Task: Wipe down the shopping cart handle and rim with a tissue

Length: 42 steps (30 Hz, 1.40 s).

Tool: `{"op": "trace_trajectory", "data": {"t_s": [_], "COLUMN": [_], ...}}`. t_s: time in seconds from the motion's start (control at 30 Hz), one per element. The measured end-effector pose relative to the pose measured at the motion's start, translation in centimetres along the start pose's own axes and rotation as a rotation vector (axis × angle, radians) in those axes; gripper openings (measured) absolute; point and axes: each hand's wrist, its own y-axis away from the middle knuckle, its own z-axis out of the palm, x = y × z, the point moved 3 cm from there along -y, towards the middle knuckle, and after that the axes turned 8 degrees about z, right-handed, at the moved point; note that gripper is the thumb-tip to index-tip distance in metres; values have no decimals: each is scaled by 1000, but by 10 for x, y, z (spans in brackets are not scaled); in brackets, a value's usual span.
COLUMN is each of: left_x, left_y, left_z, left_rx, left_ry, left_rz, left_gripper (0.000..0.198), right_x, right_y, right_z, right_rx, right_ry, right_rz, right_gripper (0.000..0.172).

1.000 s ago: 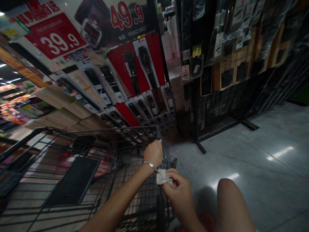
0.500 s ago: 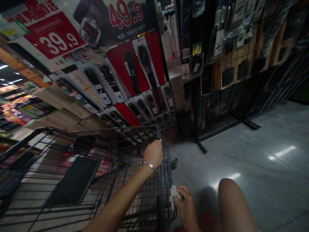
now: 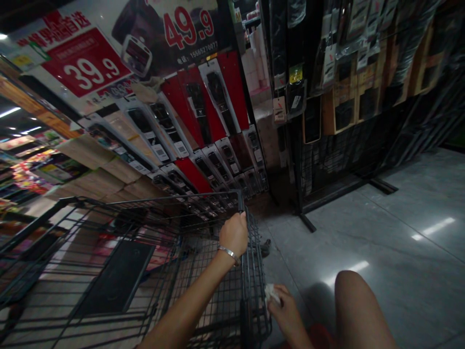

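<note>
My left hand (image 3: 234, 234), with a silver bracelet at the wrist, is wrapped round the top rail of a dark wire shopping cart (image 3: 244, 300). Lower down, beside the cart's outer wire side, my right hand (image 3: 285, 310) pinches a crumpled white tissue or cloth (image 3: 271, 293). The white piece is close against the wires; whether it touches them I cannot tell. A dark flat panel (image 3: 115, 276) sits inside the cart frame.
Packaged belts (image 3: 218, 97) hang on a display rack beyond the cart, below a price sign (image 3: 90, 70). To the right stands a black rack (image 3: 327, 194) with feet on the grey floor (image 3: 399, 271). My bare knee (image 3: 358, 305) is at lower right.
The right hand and the white piece have shifted slightly right and down. The left hand keeps its hold on the rail. The whole view has moved a little.
</note>
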Motion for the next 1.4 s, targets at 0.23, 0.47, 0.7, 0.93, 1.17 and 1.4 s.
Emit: {"op": "trace_trajectory", "data": {"t_s": [0.23, 0.47, 0.7, 0.93, 1.17, 1.4], "left_x": [-1, -1, -2, 0, 0, -1], "left_y": [0, 0, -1, -2, -2, -2], "left_z": [1, 2, 3, 2, 3, 2], "left_rx": [9, 15, 17, 7, 3, 18], "left_ry": [23, 48, 55, 50, 57, 74], "left_rz": [-5, -8, -7, -17, -23, -12], "left_gripper": [46, 45, 45, 44, 43, 43], "right_x": [-33, -77, -106, -131, -114, -76], "right_y": [5, 19, 46, 57, 59, 46], "right_z": [13, 27, 35, 29, 28, 19], "right_rx": [37, -82, -91, -93, -44, 77], "right_ry": [0, -3, -153, -84, 47, 86], "right_rz": [48, 19, -13, -208, -454, -404], "right_gripper": [22, 18, 12, 14, 20, 20]}}
